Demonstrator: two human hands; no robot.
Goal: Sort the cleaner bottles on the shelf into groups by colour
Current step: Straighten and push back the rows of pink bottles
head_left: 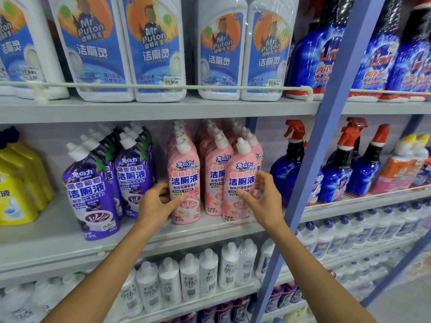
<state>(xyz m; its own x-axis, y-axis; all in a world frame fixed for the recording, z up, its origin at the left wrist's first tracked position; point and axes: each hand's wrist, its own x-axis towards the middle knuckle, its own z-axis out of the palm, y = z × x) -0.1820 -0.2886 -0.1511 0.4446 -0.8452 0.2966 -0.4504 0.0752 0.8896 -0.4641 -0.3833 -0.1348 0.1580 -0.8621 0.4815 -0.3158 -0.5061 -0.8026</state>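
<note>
On the middle shelf [58, 243] stand rows of purple cleaner bottles [93, 190] at the left and pink cleaner bottles [215, 178] in the centre. My left hand [156, 203] grips the lower part of the front left pink bottle [185, 180], thumb on its label. My right hand [263, 199] curls round the lower part of the front right pink bottle [240, 180], fingers at its right side and thumb across the front. Both bottles stand upright at the shelf's front edge.
Yellow bottles [18, 183] stand at the far left of the same shelf. Blue spray bottles [289, 169] with red triggers stand to the right, behind a blue upright post [326, 136]. White bottles with blue labels [158, 47] fill the shelf above; small white bottles [189, 276] the shelf below.
</note>
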